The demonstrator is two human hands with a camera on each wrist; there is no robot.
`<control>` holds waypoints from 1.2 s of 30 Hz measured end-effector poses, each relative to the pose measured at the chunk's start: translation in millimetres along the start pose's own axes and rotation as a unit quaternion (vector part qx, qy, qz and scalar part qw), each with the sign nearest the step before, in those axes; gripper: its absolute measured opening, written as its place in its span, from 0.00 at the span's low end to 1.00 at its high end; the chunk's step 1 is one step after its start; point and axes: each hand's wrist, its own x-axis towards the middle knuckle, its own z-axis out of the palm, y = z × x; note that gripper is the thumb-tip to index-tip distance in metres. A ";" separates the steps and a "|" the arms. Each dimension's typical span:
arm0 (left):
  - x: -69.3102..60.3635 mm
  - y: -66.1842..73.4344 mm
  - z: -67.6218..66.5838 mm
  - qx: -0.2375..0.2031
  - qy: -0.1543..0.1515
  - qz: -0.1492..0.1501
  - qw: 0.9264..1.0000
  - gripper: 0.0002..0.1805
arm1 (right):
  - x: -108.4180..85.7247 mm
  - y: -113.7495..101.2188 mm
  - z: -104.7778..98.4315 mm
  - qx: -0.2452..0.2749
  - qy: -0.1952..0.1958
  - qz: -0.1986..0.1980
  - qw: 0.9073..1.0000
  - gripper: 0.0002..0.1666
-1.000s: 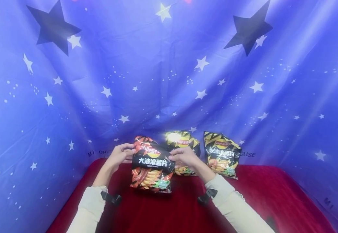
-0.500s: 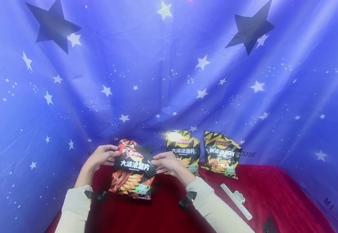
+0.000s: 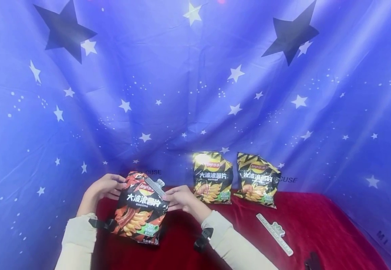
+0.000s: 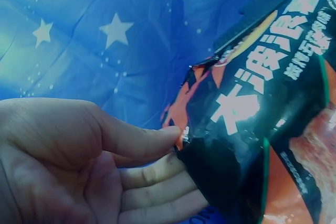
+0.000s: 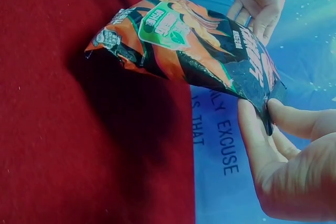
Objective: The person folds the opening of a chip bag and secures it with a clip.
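Note:
A red and black chip bag (image 3: 140,210) is held between both hands above the red cloth, tilted slightly. My left hand (image 3: 101,190) pinches its upper left edge; the left wrist view shows the thumb on the front of the bag (image 4: 252,103) and the fingers behind. On the right edge, my right hand (image 3: 184,200) pinches the bag (image 5: 184,45) between thumb and fingers, near the end of a grey clip (image 3: 155,187) that lies slantwise across the upper right corner.
Two yellow and black chip bags (image 3: 212,178) (image 3: 258,180) stand side by side at the back of the red cloth (image 3: 235,232). A pale clip (image 3: 274,234) lies at the right, with a dark object (image 3: 312,260) near the front edge. Behind hangs a blue starry curtain (image 3: 195,93).
Both hands have moved left and nearer with the red bag. The two yellow bags stay put and show fully now, and the pale clip at the right has come into view from behind the right sleeve.

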 end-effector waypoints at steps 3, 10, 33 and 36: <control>-0.5 -2.4 -4.9 0.011 -0.011 -0.024 1.000 0.18 | 1.1 3.5 6.3 0.008 -0.002 0.009 1.000 0.15; -2.3 -10.7 -12.8 0.027 -0.035 -0.071 0.997 0.12 | 4.1 16.1 22.4 0.036 -0.001 0.039 0.999 0.13; 23.1 -48.1 13.7 0.047 0.026 -0.111 0.992 0.12 | 19.9 53.1 39.5 -0.055 0.092 0.016 0.994 0.09; 25.4 -49.2 17.4 0.049 0.030 -0.114 0.992 0.13 | 21.2 57.7 38.1 -0.060 0.107 0.019 0.992 0.07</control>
